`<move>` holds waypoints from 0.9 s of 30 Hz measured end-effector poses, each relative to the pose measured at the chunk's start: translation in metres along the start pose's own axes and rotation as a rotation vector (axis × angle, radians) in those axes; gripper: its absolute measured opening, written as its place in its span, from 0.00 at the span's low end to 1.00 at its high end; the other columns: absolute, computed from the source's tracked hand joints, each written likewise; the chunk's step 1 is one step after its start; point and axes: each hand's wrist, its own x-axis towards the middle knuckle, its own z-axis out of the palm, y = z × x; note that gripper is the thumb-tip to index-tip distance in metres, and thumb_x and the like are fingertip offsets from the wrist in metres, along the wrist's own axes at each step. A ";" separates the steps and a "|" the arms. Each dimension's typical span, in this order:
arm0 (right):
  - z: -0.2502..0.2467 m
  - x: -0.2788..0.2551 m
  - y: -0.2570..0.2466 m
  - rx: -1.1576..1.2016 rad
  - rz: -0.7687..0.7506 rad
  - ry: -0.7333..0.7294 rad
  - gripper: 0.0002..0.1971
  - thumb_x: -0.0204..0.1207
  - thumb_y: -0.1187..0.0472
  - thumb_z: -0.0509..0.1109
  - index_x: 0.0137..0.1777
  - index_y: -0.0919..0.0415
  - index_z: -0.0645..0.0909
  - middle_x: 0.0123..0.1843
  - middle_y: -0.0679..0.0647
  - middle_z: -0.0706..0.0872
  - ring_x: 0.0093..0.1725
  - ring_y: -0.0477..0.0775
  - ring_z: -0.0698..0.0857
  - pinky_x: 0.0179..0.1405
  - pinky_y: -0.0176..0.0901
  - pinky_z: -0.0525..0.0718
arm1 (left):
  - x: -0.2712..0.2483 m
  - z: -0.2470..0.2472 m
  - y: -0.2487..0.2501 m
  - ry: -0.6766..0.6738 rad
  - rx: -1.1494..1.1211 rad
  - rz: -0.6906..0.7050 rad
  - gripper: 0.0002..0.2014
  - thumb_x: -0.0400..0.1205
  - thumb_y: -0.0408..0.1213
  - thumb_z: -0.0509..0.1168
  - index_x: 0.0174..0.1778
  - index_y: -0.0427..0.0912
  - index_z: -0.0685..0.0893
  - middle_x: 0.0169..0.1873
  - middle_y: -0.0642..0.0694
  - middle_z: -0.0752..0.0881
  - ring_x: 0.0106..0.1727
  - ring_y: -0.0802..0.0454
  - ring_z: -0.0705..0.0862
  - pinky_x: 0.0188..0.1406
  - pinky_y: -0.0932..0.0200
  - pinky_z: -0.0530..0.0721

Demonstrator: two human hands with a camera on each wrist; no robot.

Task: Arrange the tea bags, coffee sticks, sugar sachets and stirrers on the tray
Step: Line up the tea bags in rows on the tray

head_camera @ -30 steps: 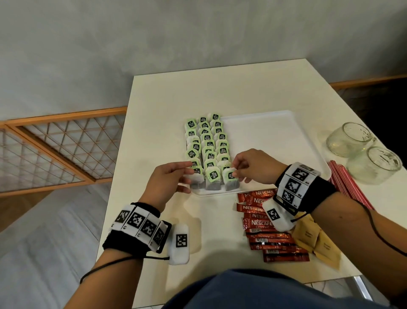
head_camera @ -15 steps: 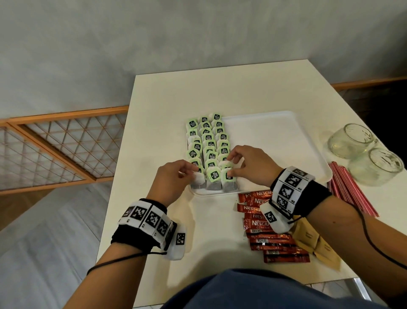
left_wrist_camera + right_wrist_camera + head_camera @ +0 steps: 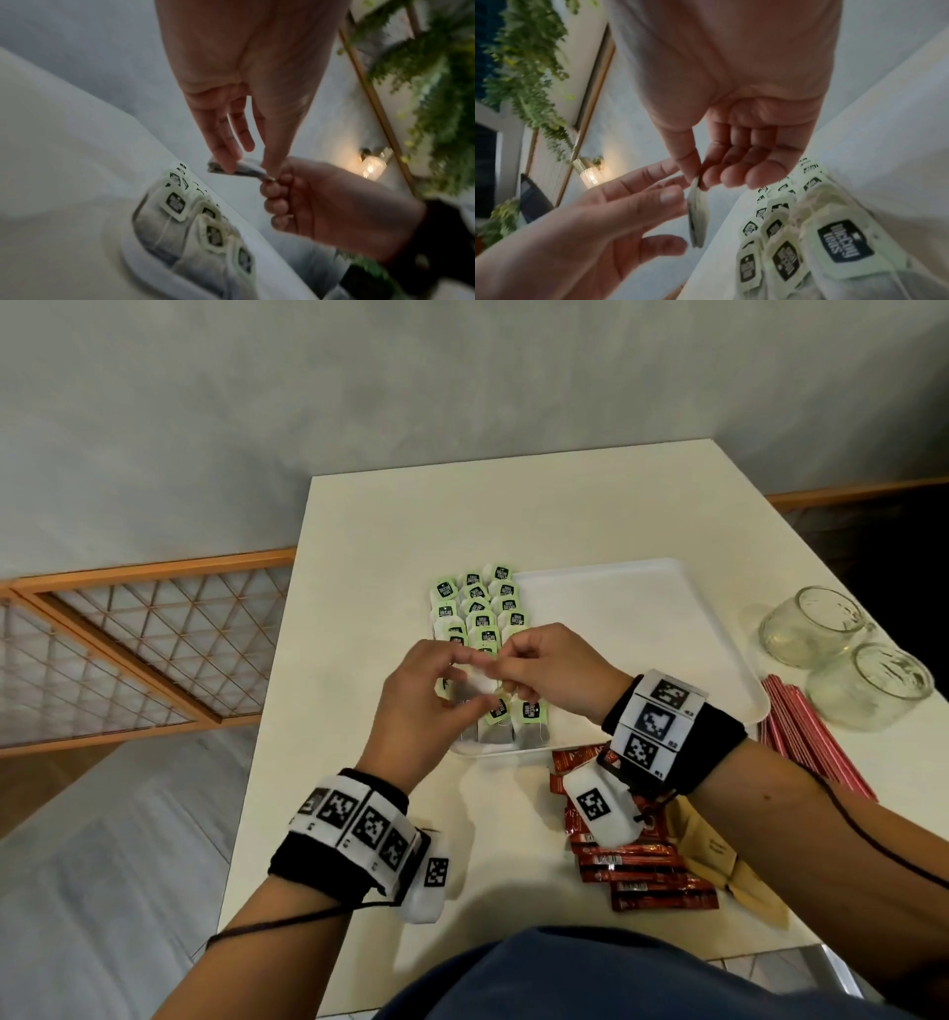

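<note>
Both hands hold one tea bag in the air above the near-left corner of the white tray. My left hand pinches its body between thumb and fingers, as the left wrist view shows on the tea bag. My right hand pinches its top edge, and the bag hangs below thumb and forefinger. Rows of green-tagged tea bags fill the tray's left side. Red coffee sticks, brown sugar sachets and red stirrers lie on the table.
Two glass jars lie at the table's right edge beyond the stirrers. The tray's right part is bare. A wooden lattice gate stands off the table's left side.
Both hands have risen from the tray's front row of tea bags and come together. A tea bag is now held up between them.
</note>
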 end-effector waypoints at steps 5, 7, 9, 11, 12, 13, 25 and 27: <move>0.002 -0.004 0.001 0.086 0.032 -0.069 0.09 0.76 0.59 0.73 0.36 0.62 0.84 0.26 0.48 0.82 0.25 0.46 0.76 0.31 0.41 0.77 | -0.002 0.008 -0.008 0.042 0.148 0.109 0.14 0.74 0.34 0.77 0.54 0.47 0.88 0.47 0.56 0.86 0.46 0.64 0.84 0.42 0.53 0.88; 0.000 -0.006 0.004 0.077 0.023 -0.081 0.09 0.77 0.57 0.73 0.37 0.59 0.86 0.29 0.49 0.84 0.27 0.47 0.79 0.34 0.43 0.80 | 0.001 0.004 -0.015 0.080 0.121 0.033 0.08 0.78 0.33 0.74 0.52 0.46 0.91 0.42 0.58 0.88 0.42 0.66 0.85 0.44 0.53 0.89; -0.006 -0.008 0.010 0.054 0.026 -0.072 0.07 0.77 0.55 0.73 0.42 0.57 0.87 0.33 0.50 0.85 0.30 0.49 0.81 0.35 0.42 0.82 | 0.004 -0.002 -0.022 0.034 0.004 -0.171 0.07 0.79 0.33 0.73 0.50 0.46 0.92 0.37 0.56 0.90 0.37 0.59 0.88 0.46 0.50 0.90; -0.014 -0.010 0.018 0.003 0.036 -0.055 0.07 0.77 0.55 0.73 0.46 0.58 0.87 0.35 0.51 0.86 0.31 0.49 0.82 0.35 0.41 0.82 | 0.003 -0.006 -0.030 -0.051 -0.119 -0.349 0.06 0.79 0.31 0.72 0.48 0.45 0.92 0.33 0.49 0.90 0.31 0.54 0.86 0.43 0.47 0.91; -0.019 -0.011 0.021 -0.027 0.040 -0.045 0.08 0.77 0.55 0.73 0.48 0.60 0.87 0.35 0.51 0.87 0.31 0.49 0.82 0.35 0.42 0.82 | 0.003 -0.008 -0.033 -0.083 -0.155 -0.395 0.06 0.79 0.30 0.72 0.46 0.45 0.92 0.32 0.48 0.90 0.29 0.53 0.85 0.41 0.47 0.91; -0.023 -0.012 0.025 -0.058 0.042 -0.033 0.08 0.77 0.56 0.73 0.48 0.61 0.87 0.36 0.52 0.87 0.32 0.49 0.82 0.36 0.43 0.82 | 0.002 -0.008 -0.035 -0.101 -0.180 -0.424 0.06 0.80 0.30 0.71 0.45 0.44 0.92 0.32 0.47 0.90 0.28 0.51 0.84 0.39 0.47 0.90; -0.061 -0.023 0.048 -0.202 0.069 0.049 0.08 0.78 0.54 0.71 0.49 0.57 0.88 0.37 0.51 0.88 0.30 0.47 0.81 0.29 0.30 0.73 | 0.008 0.001 -0.035 -0.018 -0.284 -0.512 0.06 0.80 0.30 0.72 0.50 0.37 0.92 0.33 0.43 0.90 0.29 0.48 0.83 0.34 0.57 0.90; -0.063 -0.023 0.050 -0.205 0.071 0.042 0.08 0.78 0.54 0.72 0.49 0.57 0.88 0.37 0.51 0.88 0.30 0.47 0.80 0.31 0.32 0.75 | 0.009 0.002 -0.035 -0.024 -0.284 -0.523 0.06 0.79 0.30 0.72 0.50 0.36 0.92 0.34 0.42 0.90 0.30 0.47 0.83 0.35 0.55 0.90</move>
